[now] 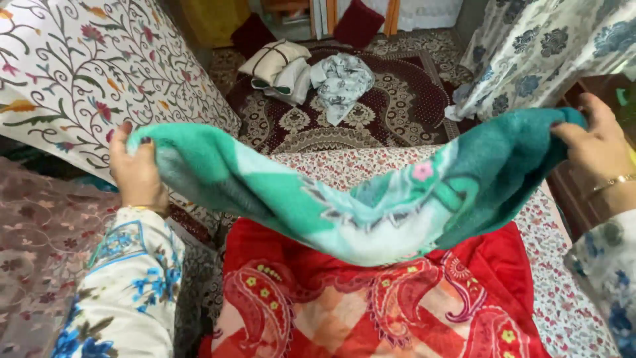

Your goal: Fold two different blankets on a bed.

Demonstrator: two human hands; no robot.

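Right now I see a green blanket (pixel 371 199) stretched in the air between both hands, sagging in the middle over a red blanket (pixel 371 305). My left hand (pixel 136 169) sits at nine o'clock, fingers and thumb pinched on the blanket's left corner. My right hand (pixel 596 146) sits at three o'clock, its fingers curled over and gripping the right corner, with a gold bracelet (pixel 613 182) on the wrist. Both sleeves are white with blue flowers. The red blanket lies at six o'clock, spread on a bedsheet (pixel 563 278) with small flowers. At ten o'clock stands a white embroidered cushion (pixel 86 73). At twelve o'clock a dark patterned rug (pixel 397 99) covers the floor, with a heap of folded clothes (pixel 305 76) on it. At two o'clock hangs a curtain (pixel 536 53) with blue-grey flowers.
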